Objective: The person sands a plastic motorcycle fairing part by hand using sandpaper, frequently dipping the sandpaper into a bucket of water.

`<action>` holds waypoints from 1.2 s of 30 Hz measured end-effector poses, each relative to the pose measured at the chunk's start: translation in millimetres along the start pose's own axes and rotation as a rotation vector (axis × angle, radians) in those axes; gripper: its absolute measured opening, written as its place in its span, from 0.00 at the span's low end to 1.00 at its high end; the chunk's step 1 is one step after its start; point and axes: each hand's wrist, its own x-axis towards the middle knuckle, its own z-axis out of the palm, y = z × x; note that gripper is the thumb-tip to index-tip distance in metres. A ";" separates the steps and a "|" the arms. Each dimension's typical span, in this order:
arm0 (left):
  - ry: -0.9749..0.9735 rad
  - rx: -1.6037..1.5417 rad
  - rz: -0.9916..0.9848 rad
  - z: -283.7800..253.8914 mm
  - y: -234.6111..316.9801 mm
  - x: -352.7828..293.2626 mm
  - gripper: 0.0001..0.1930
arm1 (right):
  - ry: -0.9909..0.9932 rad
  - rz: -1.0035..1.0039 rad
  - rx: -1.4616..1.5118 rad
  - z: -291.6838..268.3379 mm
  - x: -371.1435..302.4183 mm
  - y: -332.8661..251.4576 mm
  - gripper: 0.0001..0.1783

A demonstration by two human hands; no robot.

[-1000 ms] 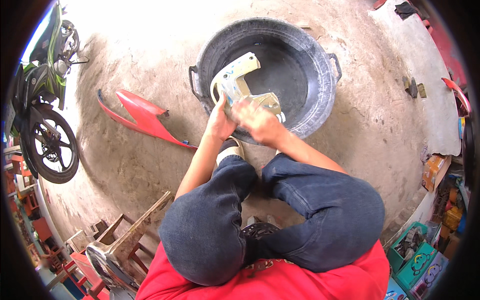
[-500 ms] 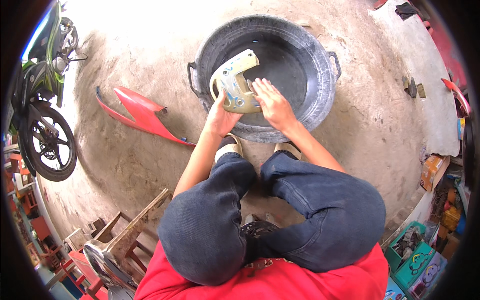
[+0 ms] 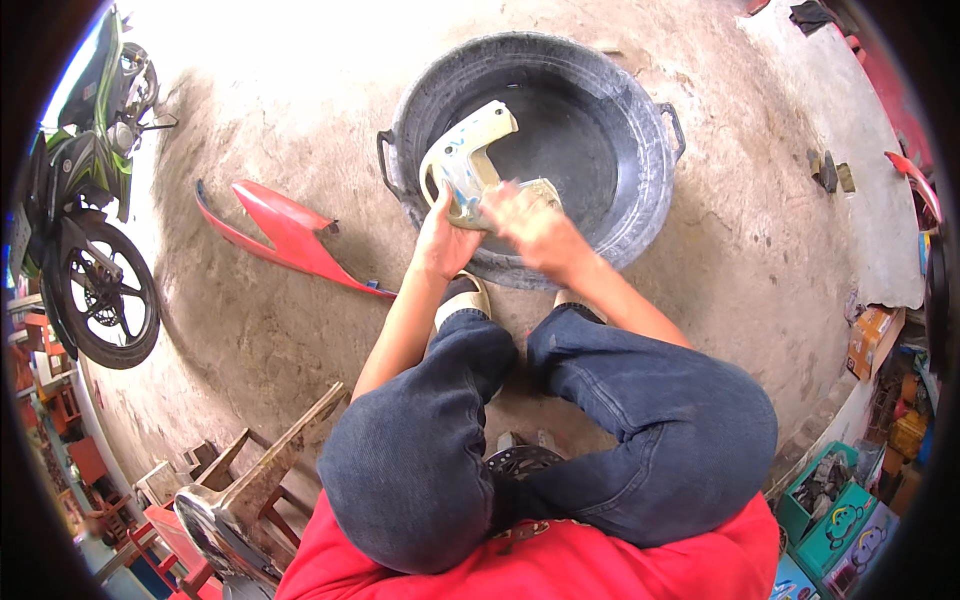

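My left hand (image 3: 446, 242) grips the lower left edge of a curved motorcycle fairing panel (image 3: 466, 150), its thumb on the face. The panel is pale cream with worn grey and blue patches, a bolt hole near its top end and an opening at the left. My right hand (image 3: 540, 232) is curled against the panel's lower right part. Its fingers are blurred by motion, and whatever lies under them is hidden. Both hands are over the near side of a large black tub (image 3: 640, 215) with two side handles and a dark, wet-looking bottom.
A red fairing piece (image 3: 285, 245) lies on the concrete floor (image 3: 250, 340) left of the tub. A green and black motorcycle (image 3: 100, 250) stands at far left. Worn wooden pieces (image 3: 265, 460) are at lower left. Green boxes (image 3: 825, 515) and a cardboard box (image 3: 872, 340) sit at right.
My right hand has gone from outstretched fingers to a curled shape and shifted slightly down the panel. The panel's lower right end now shows beyond it. My left hand keeps its grip.
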 end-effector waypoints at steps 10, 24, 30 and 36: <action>-0.023 -0.038 -0.016 0.4 -4.4 3.2 0.31 | 0.071 0.175 0.017 2.8 2.4 15.3 0.28; -0.007 0.059 -0.019 -3.6 0.5 -1.8 0.32 | -0.083 -0.054 0.054 15.6 -4.2 -20.1 0.30; -0.027 0.006 -0.021 12.1 -8.2 -0.4 0.30 | 0.113 0.296 -0.046 8.0 -6.2 21.8 0.28; -0.073 -0.045 -0.018 -0.5 -2.7 0.4 0.29 | -0.044 0.012 -0.079 6.6 0.1 -4.9 0.27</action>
